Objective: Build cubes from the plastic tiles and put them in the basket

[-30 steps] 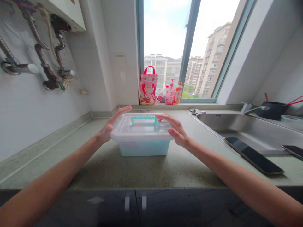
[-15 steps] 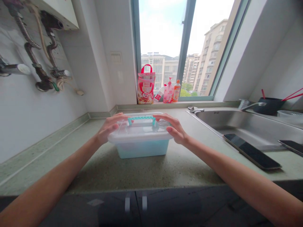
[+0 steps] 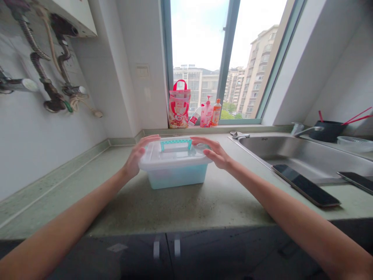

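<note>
A light blue plastic storage box (image 3: 175, 177) stands on the green speckled counter (image 3: 186, 206); it has a clear lid (image 3: 171, 156) and a teal handle (image 3: 175, 143). My left hand (image 3: 136, 160) lies against the lid's left edge, fingers stretched toward the far corner. My right hand (image 3: 215, 153) rests flat on the lid's right edge with its fingers extended. Both palms touch the lid and neither hand curls round anything.
A steel sink (image 3: 303, 155) with a tap (image 3: 303, 129) lies to the right, and two dark phones (image 3: 304, 189) (image 3: 355, 181) rest on its rim. A pink bag (image 3: 179, 105) and bottles (image 3: 208, 112) stand on the window sill. Pipes (image 3: 49, 77) hang on the left wall.
The box has slid a little away from me and to the right between my hands. My left hand's fingers have straightened along the lid's edge.
</note>
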Available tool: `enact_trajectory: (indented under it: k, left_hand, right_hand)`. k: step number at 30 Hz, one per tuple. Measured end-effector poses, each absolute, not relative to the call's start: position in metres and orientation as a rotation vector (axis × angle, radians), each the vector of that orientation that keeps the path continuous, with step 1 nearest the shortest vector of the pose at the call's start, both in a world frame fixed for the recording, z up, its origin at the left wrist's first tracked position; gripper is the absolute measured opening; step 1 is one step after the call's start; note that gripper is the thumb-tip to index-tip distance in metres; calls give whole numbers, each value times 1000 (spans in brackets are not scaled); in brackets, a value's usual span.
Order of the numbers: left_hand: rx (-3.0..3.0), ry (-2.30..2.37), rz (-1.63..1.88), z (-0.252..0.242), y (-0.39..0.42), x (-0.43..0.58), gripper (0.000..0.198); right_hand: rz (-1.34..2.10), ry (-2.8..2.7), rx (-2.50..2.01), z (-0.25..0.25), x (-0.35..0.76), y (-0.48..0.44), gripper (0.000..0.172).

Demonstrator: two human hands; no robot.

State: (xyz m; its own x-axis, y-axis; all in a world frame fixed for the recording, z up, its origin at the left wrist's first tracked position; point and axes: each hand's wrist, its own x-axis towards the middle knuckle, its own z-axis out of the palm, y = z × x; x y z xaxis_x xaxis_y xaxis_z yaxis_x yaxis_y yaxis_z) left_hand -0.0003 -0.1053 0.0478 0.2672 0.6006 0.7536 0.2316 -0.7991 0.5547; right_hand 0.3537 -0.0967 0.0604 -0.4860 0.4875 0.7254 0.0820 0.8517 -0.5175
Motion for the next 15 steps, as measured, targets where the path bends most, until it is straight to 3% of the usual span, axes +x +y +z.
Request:
enact_trajectory:
  k: [3, 7, 15]
  left_hand:
    - [2099, 917, 1601, 27, -93, 0, 87]
    - [2232, 1115, 1412, 15, -84, -4, 93]
    - [2447, 1217, 1136, 5, -76, -6, 81]
  right_hand:
    - [546, -1998, -485, 62, 368, -83, 62]
    - [573, -1910, -585, 63, 394, -63, 61]
    - [398, -1760, -836, 56, 460, -28, 53]
